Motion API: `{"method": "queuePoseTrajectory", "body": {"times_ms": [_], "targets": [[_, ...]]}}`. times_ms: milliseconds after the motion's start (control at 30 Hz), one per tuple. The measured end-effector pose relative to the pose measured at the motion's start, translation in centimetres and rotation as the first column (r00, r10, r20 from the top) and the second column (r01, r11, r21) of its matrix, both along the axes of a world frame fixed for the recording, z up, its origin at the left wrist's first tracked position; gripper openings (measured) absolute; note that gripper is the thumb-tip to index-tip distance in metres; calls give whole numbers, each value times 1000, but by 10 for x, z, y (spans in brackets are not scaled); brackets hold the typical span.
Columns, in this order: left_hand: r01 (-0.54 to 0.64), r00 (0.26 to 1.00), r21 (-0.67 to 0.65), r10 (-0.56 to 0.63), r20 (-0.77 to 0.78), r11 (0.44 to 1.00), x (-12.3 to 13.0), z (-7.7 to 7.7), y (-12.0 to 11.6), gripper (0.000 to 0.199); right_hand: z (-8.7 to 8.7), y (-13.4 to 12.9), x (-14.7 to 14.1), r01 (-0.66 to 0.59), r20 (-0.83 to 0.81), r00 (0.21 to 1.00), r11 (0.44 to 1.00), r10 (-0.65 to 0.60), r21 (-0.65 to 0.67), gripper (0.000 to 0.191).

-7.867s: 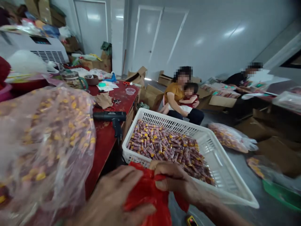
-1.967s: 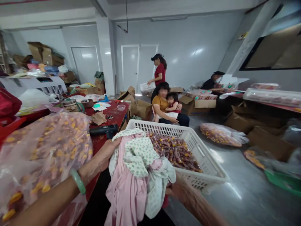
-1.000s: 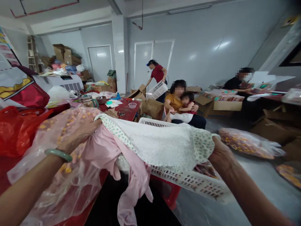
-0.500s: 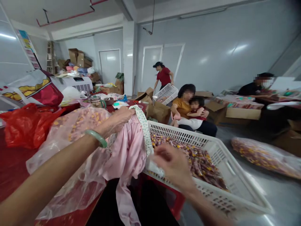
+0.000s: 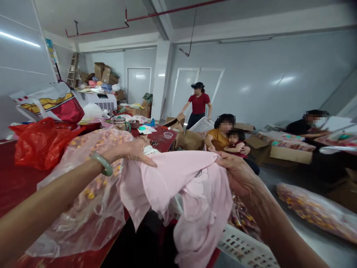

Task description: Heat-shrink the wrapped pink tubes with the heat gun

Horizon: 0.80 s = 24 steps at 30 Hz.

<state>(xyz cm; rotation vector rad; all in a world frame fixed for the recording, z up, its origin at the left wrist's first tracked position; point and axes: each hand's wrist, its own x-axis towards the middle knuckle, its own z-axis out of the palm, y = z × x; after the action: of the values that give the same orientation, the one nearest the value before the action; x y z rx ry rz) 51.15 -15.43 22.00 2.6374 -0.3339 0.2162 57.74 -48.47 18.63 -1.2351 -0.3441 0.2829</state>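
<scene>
A pink cloth garment hangs spread between my two hands, above my lap. My left hand, with a green bangle on the wrist, grips its left upper part, where a bit of whitish fabric shows. My right hand pinches the garment's upper right edge. Folds of the cloth hang down and hide part of the white crate, which holds small wrapped items. On the left, a clear plastic bag with yellow and pink pieces lies on the red table.
A red plastic bag and a mug stand on the red table. Beyond are cardboard boxes, a standing person, a seated person holding a child, and another person at right. A filled bag lies on the floor.
My right hand, empty over the crate before, now grips the cloth. The garment is spread wider and the patterned green-white band has gone from view. The standing person has straightened up.
</scene>
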Motion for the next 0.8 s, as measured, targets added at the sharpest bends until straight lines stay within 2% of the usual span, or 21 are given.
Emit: {"method": "queuePoseTrajectory", "body": {"times_ms": [100,200,267,333,400,467,533,600,667,733,800], "targets": [[-26,999,203,32,-24,979,1,-13,-2,32,18,4,-7,18,78,997,998,-13,-60,25],[-76,996,310,88,-26,948,1,-28,-3,24,30,10,-16,8,119,993,993,6,-120,28],[-137,991,365,132,37,921,0,-40,-8,26,38,15,-21,-7,137,990,990,27,-143,30],[-262,963,381,215,163,887,-4,-53,-17,37,47,20,-25,-12,153,988,989,34,-148,30],[-367,922,325,293,254,872,-11,-64,-30,45,55,26,-28,-8,162,986,990,30,-139,30],[-372,906,202,308,289,906,-21,-74,-48,38,62,31,-30,3,181,983,992,21,-127,29],[-319,884,8,295,362,948,-34,-84,-68,25,67,35,-31,11,204,979,993,14,-118,28],[-234,815,-198,303,493,952,-49,-93,-90,14,71,40,-32,18,218,976,994,6,-107,26],[-116,764,-307,282,580,945,-61,-103,-110,21,73,44,-33,19,214,977,995,2,-98,23],[-18,795,-293,191,576,956,-67,-115,-123,34,75,47,-33,15,206,979,996,3,-87,21],[8,884,-262,116,454,965,-68,-125,-125,31,76,47,-32,35,219,976,996,-18,-76,20]]}}
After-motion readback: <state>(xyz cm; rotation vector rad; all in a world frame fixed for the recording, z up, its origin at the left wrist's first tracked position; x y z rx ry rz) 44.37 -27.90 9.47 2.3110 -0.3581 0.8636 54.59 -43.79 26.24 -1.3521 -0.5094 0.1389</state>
